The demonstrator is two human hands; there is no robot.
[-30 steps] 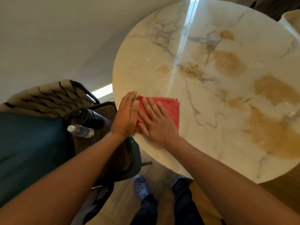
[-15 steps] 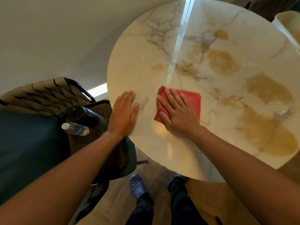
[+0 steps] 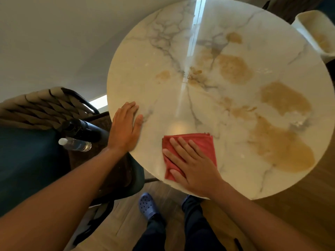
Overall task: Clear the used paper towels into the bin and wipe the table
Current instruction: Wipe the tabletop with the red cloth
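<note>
A round marble table (image 3: 208, 51) with grey veins and tan patches fills the upper right. A folded red cloth (image 3: 203, 144) lies near the table's front edge. My right hand (image 3: 192, 163) presses flat on the cloth with straight, spread fingers. At the table's left edge my left hand (image 3: 125, 127) rests flat on the marble, fingers straight, holding nothing. A white bin (image 3: 316, 31) stands beyond the table at the top right, partly cut off. No paper towels show on the table.
A woven-back chair (image 3: 45, 105) stands at the left, tight against the table. On its seat lie a clear water bottle (image 3: 75, 144) and a black spray bottle (image 3: 79, 129). My feet in blue clogs (image 3: 147, 205) stand on the wooden floor below the table edge.
My right hand slid the red cloth rightward from beside the left hand, then back toward the front edge of the table. The left hand stayed flat at the left edge.
</note>
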